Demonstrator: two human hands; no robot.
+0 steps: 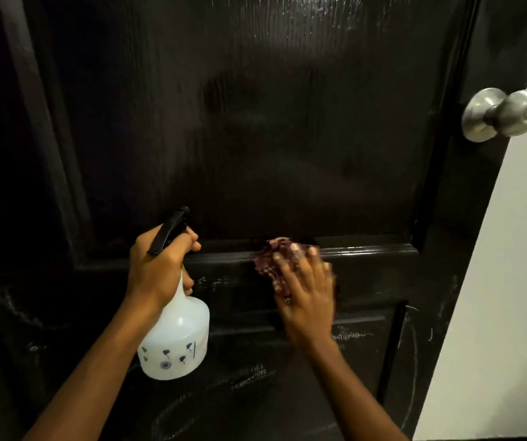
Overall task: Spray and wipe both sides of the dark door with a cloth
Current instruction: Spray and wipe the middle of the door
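Observation:
The dark door [249, 128] fills the view, its glossy panel above a horizontal rail. My left hand [160, 268] grips the neck of a white spray bottle [176, 342] with a black trigger head, held close to the door at lower left. My right hand [306, 291] presses a dark red patterned cloth [270, 259] flat against the rail under the upper panel, fingers spread over it. The hand and cloth are blurred. Chalky white streaks mark the lower part of the door.
A round metal door knob [504, 114] sticks out at the door's right edge. A pale wall [510, 281] lies to the right of the door. The door frame runs down the left side in shadow.

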